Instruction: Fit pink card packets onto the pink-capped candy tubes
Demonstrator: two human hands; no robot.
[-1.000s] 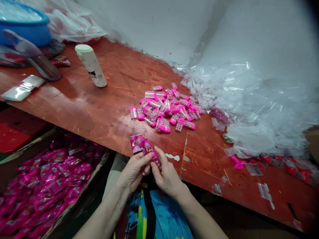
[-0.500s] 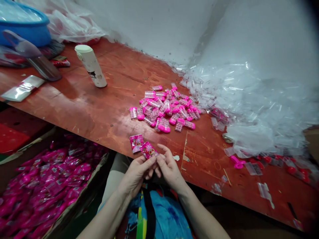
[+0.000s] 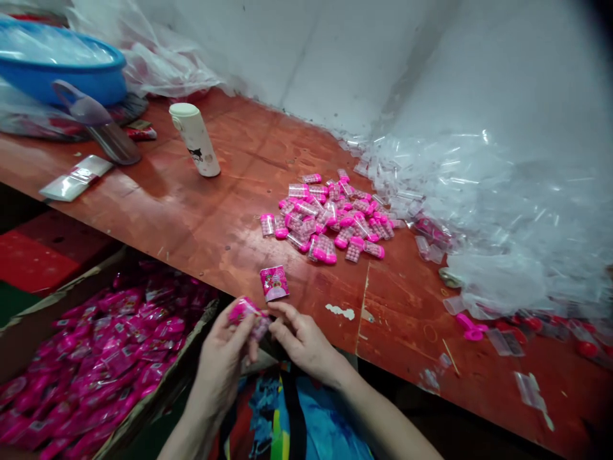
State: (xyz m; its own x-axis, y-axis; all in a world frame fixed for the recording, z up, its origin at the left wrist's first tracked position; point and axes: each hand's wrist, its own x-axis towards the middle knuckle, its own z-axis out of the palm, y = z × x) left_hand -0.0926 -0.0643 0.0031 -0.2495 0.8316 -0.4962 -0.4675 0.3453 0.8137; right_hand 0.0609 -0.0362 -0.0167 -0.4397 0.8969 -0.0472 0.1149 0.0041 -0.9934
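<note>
My left hand (image 3: 223, 348) is closed on a shiny pink printed packet (image 3: 243, 311), held just off the table's front edge. At the packet's lower right shows a small clear bottle of pink beads (image 3: 260, 328); I cannot make out how much of it sits inside the packet. My right hand (image 3: 306, 345) has its thumb and forefinger at the bottle's right end. Another flat pink packet (image 3: 274, 284) lies on the table just beyond the hands. Farther back is a heap of small pink-capped bead bottles (image 3: 325, 220).
On the right, a large pile of clear plastic pieces (image 3: 488, 223) covers the red-brown table (image 3: 230, 243). A tumbler (image 3: 196, 140), a scoop (image 3: 108, 131) and a blue basin (image 3: 90, 76) stand at the left. Below left is a carton (image 3: 158, 399) full of pink packets.
Both hands have drawn apart slightly. The held packet has moved left and down, away from the one lying flat, and beads now show beside it. The view has shifted slightly.
</note>
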